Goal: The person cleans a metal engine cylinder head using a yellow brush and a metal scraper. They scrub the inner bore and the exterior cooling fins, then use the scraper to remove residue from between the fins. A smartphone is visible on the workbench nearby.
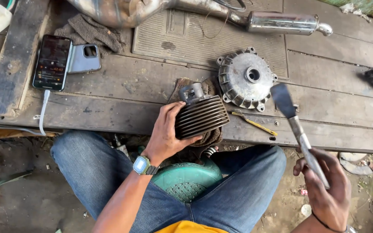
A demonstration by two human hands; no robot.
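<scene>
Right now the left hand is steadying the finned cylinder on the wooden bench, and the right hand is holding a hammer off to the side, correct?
Not quite. The head view shows the right hand holding a flat-bladed scraper, not a hammer. The rest stands: the left hand steadies the finned cylinder on the wooden bench.

Left hand (pixel 165 131) fingers spread in a grip, right hand (pixel 327 190) fisted, raised

Left hand (pixel 165 136) steadies a finned cylinder (pixel 200 115); right hand (pixel 327 190) holds what looks like a scraper (pixel 296 125).
</scene>
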